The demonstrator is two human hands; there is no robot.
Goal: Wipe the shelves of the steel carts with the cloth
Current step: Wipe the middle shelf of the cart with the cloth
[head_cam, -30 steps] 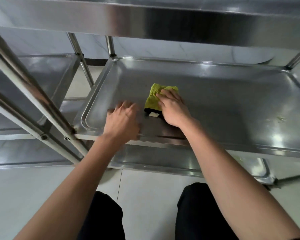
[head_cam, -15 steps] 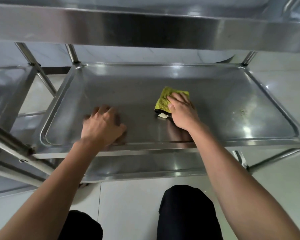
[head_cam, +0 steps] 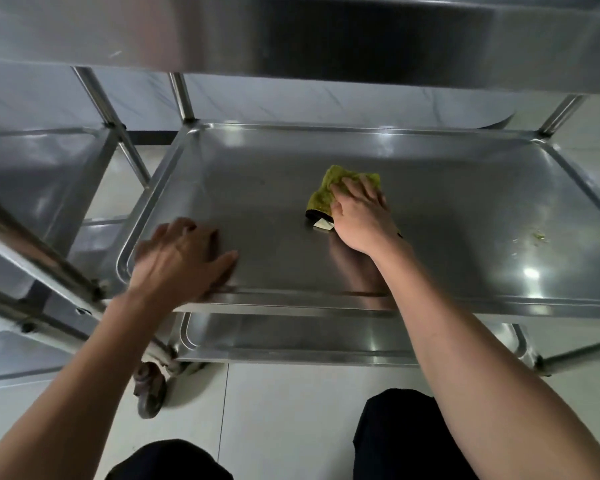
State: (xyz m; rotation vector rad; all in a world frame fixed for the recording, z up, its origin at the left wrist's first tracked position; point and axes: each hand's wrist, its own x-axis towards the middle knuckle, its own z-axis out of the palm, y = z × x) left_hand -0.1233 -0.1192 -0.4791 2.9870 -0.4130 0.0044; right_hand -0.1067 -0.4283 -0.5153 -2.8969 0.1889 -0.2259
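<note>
Pressing the yellow-green cloth [head_cam: 329,194] flat mid-way on the steel cart's middle shelf [head_cam: 465,209], right hand [head_cam: 362,216] fingers straight; left hand [head_cam: 179,258] spread, resting near shelf's front-left corner.

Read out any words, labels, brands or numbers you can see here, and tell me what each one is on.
No text can be read anywhere.
White tag on the green cloth under the right hand: too small to tell whether it carries print.
Steel shelf: no markings visible.
</note>
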